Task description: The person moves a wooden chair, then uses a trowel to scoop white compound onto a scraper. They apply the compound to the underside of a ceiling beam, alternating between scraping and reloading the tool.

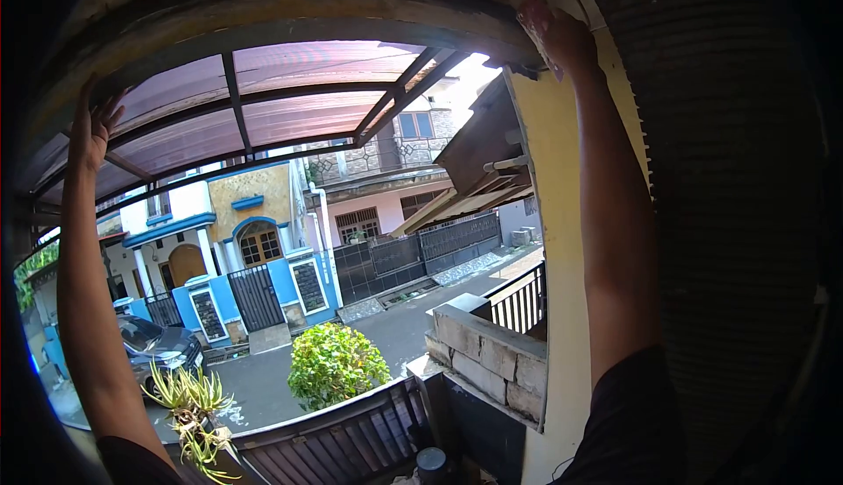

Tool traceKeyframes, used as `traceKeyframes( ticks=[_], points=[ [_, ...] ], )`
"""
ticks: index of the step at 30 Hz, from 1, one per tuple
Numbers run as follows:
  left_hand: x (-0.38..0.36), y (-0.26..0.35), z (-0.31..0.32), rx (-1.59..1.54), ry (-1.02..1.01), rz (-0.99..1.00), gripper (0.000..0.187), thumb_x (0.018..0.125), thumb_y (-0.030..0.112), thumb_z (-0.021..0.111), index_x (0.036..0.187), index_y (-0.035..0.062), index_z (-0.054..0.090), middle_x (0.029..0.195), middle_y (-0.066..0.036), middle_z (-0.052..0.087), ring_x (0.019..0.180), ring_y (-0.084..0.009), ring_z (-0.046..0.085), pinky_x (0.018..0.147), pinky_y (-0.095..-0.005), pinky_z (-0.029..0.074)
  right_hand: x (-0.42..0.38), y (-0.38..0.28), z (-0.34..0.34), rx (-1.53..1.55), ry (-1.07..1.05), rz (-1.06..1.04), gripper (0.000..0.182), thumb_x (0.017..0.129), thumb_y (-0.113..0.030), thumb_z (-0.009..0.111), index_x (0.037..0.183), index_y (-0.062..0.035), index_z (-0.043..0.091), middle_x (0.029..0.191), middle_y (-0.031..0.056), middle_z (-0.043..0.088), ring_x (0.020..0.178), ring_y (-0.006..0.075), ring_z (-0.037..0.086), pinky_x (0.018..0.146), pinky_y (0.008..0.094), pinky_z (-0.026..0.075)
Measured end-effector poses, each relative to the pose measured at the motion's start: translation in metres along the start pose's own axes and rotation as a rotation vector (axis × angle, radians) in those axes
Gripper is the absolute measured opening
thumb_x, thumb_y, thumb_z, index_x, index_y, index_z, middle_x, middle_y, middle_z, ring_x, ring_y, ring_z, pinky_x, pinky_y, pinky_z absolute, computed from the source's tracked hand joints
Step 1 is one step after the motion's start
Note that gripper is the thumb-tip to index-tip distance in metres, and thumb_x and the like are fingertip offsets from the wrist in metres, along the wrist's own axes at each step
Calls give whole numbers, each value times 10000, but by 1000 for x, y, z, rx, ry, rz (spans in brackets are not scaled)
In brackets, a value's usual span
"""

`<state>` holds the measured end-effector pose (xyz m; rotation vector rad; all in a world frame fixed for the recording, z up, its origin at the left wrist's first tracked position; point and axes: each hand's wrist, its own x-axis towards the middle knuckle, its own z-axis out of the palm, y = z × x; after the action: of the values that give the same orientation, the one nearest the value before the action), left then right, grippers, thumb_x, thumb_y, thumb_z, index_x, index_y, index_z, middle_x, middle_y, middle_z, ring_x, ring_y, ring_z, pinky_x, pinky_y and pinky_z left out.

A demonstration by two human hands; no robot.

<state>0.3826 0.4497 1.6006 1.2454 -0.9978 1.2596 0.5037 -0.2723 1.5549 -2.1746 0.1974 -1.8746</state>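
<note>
Both my arms reach up to a weathered overhead beam (351,32). My left hand (92,132) is raised at the far left, fingers apart, with its fingertips at the underside of the beam. Up at the right, my right hand (569,44) is closed on a crumpled, reddish patterned cloth (537,28). That cloth lies right at the beam's end, near the top of the yellow wall (558,177). Part of it is hidden by the fingers.
A canopy (307,120) with translucent panels on dark metal bars spreads beyond the beam. Below are a dark metal fence (342,441), a spiky potted plant (189,397), a round bush (338,366) and a block wall (483,358). A parked car (154,344) stands in the street.
</note>
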Motion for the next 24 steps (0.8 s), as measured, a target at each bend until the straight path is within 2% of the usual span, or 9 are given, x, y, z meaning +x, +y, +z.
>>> traceKeyframes(
  ticks=[4, 7, 9, 13, 16, 18, 19, 23, 24],
  points=[
    [5, -3, -8, -12, -26, 14, 612, 873, 376, 679, 1348, 60, 457, 1303, -172, 547, 1096, -267, 629, 906, -342, 555, 32, 5, 57, -509, 320, -278, 461, 984, -349, 453, 1393, -138, 446, 1067, 77, 671, 982, 147, 638, 836, 289, 517],
    [3, 0, -4, -4, -12, 6, 587, 891, 369, 657, 1348, 55, 465, 1307, -176, 542, 1103, -272, 624, 914, -346, 553, 53, -19, 83, -253, 386, -377, 382, 904, -264, 498, 1214, -50, 559, 972, 175, 675, 875, 290, 668, 771, 417, 531],
    [5, -2, -6, -14, -17, -5, 540, 923, 365, 610, 1356, 74, 470, 1330, -171, 527, 1111, -279, 618, 929, -351, 546, 51, -40, 47, 163, -65, -388, 333, 843, -197, 532, 1114, -24, 617, 878, 190, 680, 780, 324, 680, 707, 453, 543],
    [8, -3, -10, -22, 12, -15, 479, 967, 347, 532, 1384, 125, 453, 1380, -158, 489, 1141, -285, 598, 946, -347, 536, 15, -121, 74, 63, 594, -668, 325, 749, -94, 586, 1058, -50, 674, 827, 159, 692, 718, 288, 686, 647, 404, 556],
    [11, -8, -20, -33, -58, 25, 446, 978, 305, 517, 1387, 137, 457, 1348, -164, 523, 1138, -270, 603, 948, -345, 530, -30, -181, 25, 168, 411, -490, 246, 812, -108, 577, 1033, -67, 675, 860, 161, 698, 848, 278, 690, 767, 413, 555],
    [12, -7, -20, -38, -58, -2, 446, 977, 307, 519, 1386, 141, 460, 1337, -163, 533, 1133, -269, 606, 946, -344, 530, -42, -208, 9, 366, 411, -406, 212, 901, -150, 511, 933, -60, 700, 859, 155, 699, 829, 290, 690, 756, 431, 557],
    [11, -4, -18, -42, -44, -31, 446, 976, 310, 521, 1385, 144, 462, 1326, -162, 544, 1127, -268, 610, 945, -343, 530, -50, -211, 1, 408, 541, -473, 249, 933, -166, 473, 936, -50, 693, 845, 160, 696, 811, 296, 691, 745, 442, 559],
    [6, -3, -9, -44, 0, -23, 473, 959, 354, 546, 1369, 129, 477, 1292, -152, 572, 1108, -263, 622, 925, -333, 543, -43, -160, -34, 244, 331, -490, 289, 914, -258, 506, 1041, -48, 659, 889, 190, 691, 847, 316, 689, 767, 433, 548],
    [7, -2, -8, -61, 4, -59, 496, 948, 375, 563, 1365, 121, 475, 1290, -147, 572, 1105, -264, 624, 916, -328, 548, -18, -142, -19, 226, 417, -451, 303, 923, -268, 488, 966, -39, 683, 825, 149, 694, 826, 297, 693, 751, 427, 551]
  ],
)
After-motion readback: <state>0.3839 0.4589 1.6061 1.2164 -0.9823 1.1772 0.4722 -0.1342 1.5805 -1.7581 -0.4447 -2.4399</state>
